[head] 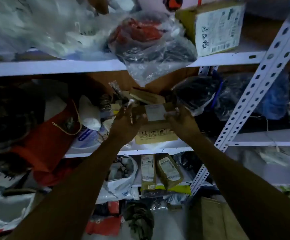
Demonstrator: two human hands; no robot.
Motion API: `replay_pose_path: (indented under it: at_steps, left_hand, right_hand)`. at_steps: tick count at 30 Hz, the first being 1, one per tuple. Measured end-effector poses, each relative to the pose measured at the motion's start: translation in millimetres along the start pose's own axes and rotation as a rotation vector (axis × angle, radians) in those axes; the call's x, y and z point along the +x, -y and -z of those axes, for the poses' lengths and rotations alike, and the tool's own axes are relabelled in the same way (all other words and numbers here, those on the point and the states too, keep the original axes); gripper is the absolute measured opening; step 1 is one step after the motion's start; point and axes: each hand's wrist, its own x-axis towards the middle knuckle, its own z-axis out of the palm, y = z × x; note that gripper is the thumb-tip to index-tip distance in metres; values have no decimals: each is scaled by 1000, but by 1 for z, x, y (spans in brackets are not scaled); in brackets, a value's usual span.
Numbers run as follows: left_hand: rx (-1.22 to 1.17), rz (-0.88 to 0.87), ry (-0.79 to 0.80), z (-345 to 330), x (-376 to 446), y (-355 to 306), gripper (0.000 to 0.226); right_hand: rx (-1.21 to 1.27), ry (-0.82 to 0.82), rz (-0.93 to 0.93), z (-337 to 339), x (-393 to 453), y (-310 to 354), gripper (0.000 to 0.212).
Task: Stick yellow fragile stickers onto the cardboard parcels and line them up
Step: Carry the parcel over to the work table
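Where a red bag (45, 141) slumps far left on the mid shelf (158, 149), the left hand (123, 123) sits at the cardboard box (155, 135) left end, thumb on top; fingers blurred, can't tell if it grips. Box stands at shelf front w/ white label (155, 112) on top. At its other end the right hand (181, 122) grips, fingers curled over the top edge. Perforated post (255, 94) far right.

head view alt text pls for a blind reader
The left hand and right hand hold a cardboard parcel with a white label by its sides on a cluttered white shelf; plastic bags crowd the shelves around it.
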Motion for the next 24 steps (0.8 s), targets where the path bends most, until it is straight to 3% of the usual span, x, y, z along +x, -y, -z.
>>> replay_pose_path:
  at_steps: [5,8,11,17,24]
  left_hand:
    - [-562,301,-43,-24,29,11,88]
    - [-812,370,-32,-41,32,9,42]
    - [-1030,429,-72,-54,33,9,45]
    - [-1090,460,-108,-66,37,17,45]
    - [-1082,435,-53,-55,34,7,41]
  right_hand:
    - [319,-10,-270,-18,29,-25,57]
    - [541,10,-360,-26,30,-35,49]
    - [732,-11,-389,-31,31,-41,42]
    - [772,-54,-356,-39,35,-49,46]
    - [802,11,-395,-26,31,-35,43]
